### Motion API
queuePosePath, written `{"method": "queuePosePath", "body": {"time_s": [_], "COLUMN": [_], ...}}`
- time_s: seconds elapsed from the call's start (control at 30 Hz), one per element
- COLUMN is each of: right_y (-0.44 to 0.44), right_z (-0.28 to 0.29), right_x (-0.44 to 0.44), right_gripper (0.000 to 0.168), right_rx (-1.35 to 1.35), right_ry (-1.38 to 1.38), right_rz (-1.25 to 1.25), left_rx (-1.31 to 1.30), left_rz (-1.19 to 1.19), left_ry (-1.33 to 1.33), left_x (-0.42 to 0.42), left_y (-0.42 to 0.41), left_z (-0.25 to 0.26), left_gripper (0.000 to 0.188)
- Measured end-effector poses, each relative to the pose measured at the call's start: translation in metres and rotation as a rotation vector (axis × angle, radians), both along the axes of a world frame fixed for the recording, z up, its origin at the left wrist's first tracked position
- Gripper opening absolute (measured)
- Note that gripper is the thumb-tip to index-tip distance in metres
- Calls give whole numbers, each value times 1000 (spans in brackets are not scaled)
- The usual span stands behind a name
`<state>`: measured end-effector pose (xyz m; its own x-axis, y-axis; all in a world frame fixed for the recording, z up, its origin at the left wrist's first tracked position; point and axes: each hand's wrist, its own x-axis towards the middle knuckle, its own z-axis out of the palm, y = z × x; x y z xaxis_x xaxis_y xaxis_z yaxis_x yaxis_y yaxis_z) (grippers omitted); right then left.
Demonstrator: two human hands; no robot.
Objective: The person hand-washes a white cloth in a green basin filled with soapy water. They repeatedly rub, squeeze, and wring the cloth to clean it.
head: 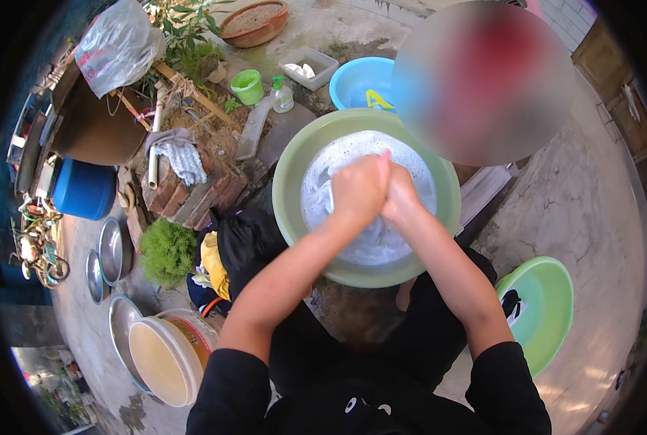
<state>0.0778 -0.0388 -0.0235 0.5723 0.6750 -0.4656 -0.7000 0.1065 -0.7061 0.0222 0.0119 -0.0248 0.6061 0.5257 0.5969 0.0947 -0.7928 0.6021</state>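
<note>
A large pale green plastic basin (286,185) of foamy water stands before me, between my knees. Over its middle my left hand (358,187) and my right hand (401,190) are pressed together, fingers blurred. White wet cloth (326,197) shows beside and below my left hand, partly in the suds. My left hand is closed around part of this cloth. How much of it my right hand grips is hidden by the overlap of the hands.
A blue basin (350,81) stands beyond the big one, beside a blurred round area. A pump bottle (282,99), a small green bucket (247,87) and a clear tub (323,76) are ahead. Dark clothes (247,234) lie at left, a green basin (552,310) at right.
</note>
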Motion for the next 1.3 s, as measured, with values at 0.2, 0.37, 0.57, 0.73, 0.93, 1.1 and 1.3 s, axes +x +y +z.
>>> {"method": "queuePosePath", "body": {"time_s": [0.2, 0.37, 0.57, 0.73, 0.93, 1.1, 1.3], "right_y": [-10, -32, -35, -36, -35, -29, -28], "right_z": [16, 36, 42, 35, 37, 36, 34], "right_x": [10, 32, 33, 33, 27, 17, 16], "right_gripper": [35, 35, 28, 24, 23, 21, 19], "right_rx": [119, 132, 114, 236, 176, 123, 68], "right_ry": [-106, -308, -451, -448, -504, -725, -736], "right_rz": [152, 364, 368, 124, 112, 86, 82], "left_rx": [-1060, -1238, -1195, -1115, -1096, -1107, -1225], "left_rz": [-200, -568, -617, -695, -754, -621, -525], "left_ry": [-88, -207, -107, 61, 217, 167, 106], "left_x": [-8, -26, -32, -35, -35, -26, -23], "left_y": [60, 64, 61, 70, 51, 40, 27], "left_z": [11, 38, 46, 42, 61, 39, 36], "left_gripper": [33, 27, 20, 16, 18, 15, 10]}}
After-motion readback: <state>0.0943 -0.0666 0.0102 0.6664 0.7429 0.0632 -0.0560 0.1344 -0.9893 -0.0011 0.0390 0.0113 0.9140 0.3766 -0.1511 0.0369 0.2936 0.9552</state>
